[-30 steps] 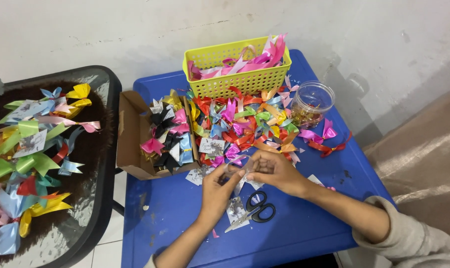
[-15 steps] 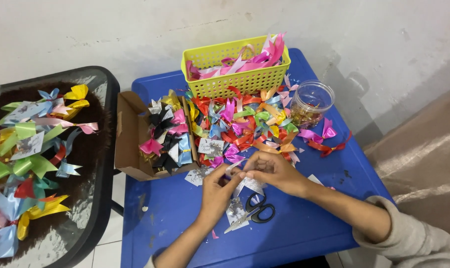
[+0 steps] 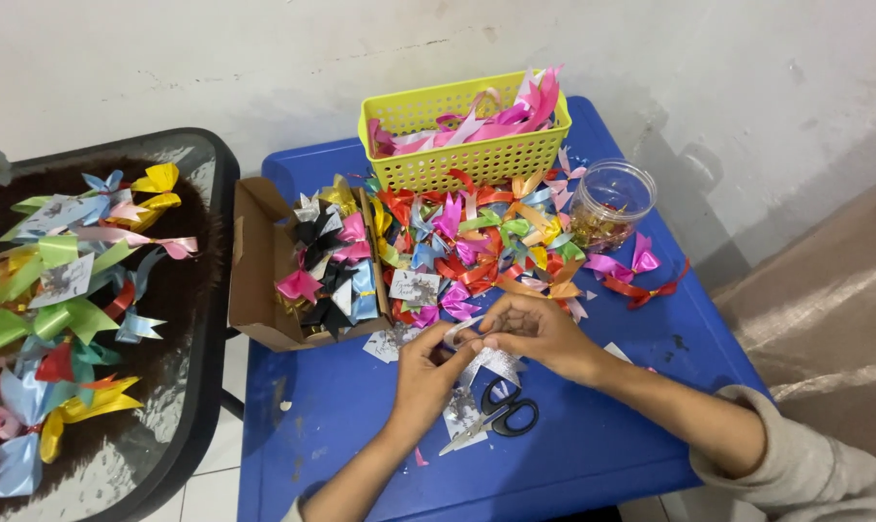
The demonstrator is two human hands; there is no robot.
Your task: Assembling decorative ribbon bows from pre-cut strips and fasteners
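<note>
A: What has changed since the earlier frame?

B: Very little. The left hand (image 3: pixel 428 372) and right hand (image 3: pixel 530 329) stay together over the blue plastic table (image 3: pixel 593 454), fingers pinched nearly shut on a pale silvery ribbon strip (image 3: pixel 460 332) between them. The black-handled scissors (image 3: pixel 501 418) lie in the same spot, just below the hands.

A: Edges and open room?

B: The bare tabletop is in front, toward the person, and at the right side. Behind the hands a heap of coloured ribbon bows (image 3: pixel 477 246) fills the middle, touching the yellow perforated plastic basket (image 3: pixel 457 164) at the far edge. The open brown cardboard box (image 3: pixel 254 280) overhangs the table's left edge, and the clear plastic jar (image 3: pixel 610 201) stands right of the heap. A round black glass-topped side table (image 3: pixel 191 406) sits apart at left, holding more bows.

A: Anything hard to see?

B: The ribbon's full shape is covered by the fingers, the jar's golden contents are unclear, and the side table is cut off at the frame's left.
</note>
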